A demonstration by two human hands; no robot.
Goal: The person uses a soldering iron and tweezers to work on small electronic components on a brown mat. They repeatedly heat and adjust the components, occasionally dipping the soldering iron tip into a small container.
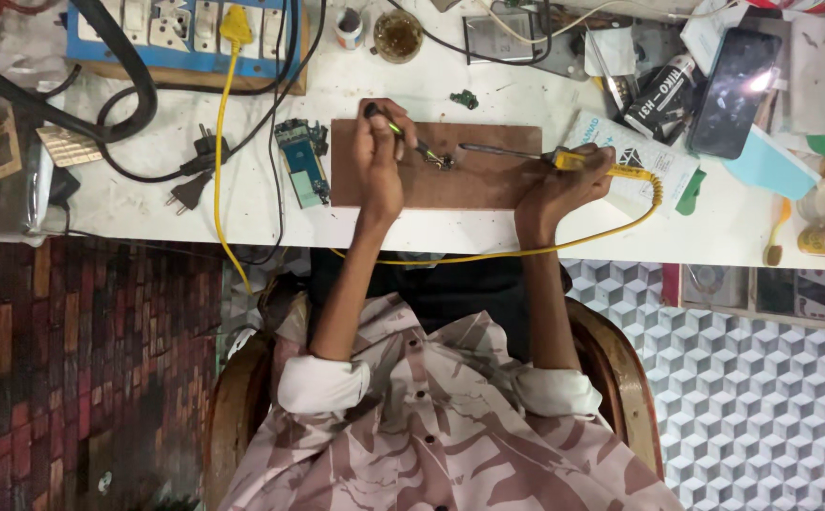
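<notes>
Electronics repair workbench: your white table [147, 203] carries a soldering iron [564, 159], bare circuit board [302, 161], switchboard [180, 33], cables and a phone [734, 90].

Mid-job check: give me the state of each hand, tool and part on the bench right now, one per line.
left hand: closed on tweezers, resting on the wooden board.
tweezers: held, tip at the small part.
small part: lying on the board, pinned by the tweezers.
right hand: gripping the soldering iron.
soldering iron: held level, tip just short of the part.
circuit board: lying flat left of the wooden board, untouched.
phone: screen dark, lying flat.
</notes>
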